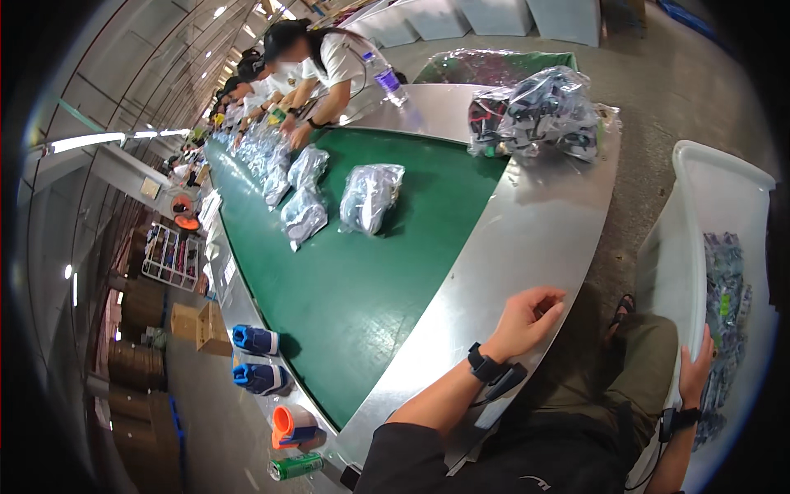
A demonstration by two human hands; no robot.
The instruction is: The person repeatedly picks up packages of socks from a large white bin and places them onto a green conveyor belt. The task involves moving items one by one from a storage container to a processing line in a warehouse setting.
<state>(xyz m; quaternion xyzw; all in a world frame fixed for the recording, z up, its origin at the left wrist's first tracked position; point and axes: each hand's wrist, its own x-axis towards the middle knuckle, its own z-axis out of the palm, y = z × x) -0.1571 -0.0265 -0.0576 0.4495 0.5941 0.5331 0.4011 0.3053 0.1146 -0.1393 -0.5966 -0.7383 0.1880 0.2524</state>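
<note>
My left hand point(531, 319) rests at the outer edge of the bare metal border point(461, 305) beside the green conveyor belt point(362, 305). Its fingers are loosely curled with a gap showing, and nothing is visible in them. My right hand point(696, 366) grips the rim of a white plastic bin point(687, 214) at my right, thumb and fingers on either side of the wall. Inside the bin lie many clear-bagged items point(724, 288). A bagged shoe pair point(370, 198) sits alone on the belt, with more bagged shoes point(304, 216) to its left.
A pile of bagged shoes point(543, 115) sits on the far right metal corner, near a water bottle point(387, 81). Blue shoes point(259, 379), an orange cup point(286, 426) and a green can point(295, 467) line the left edge. Co-workers point(325, 66) handle bags farther along.
</note>
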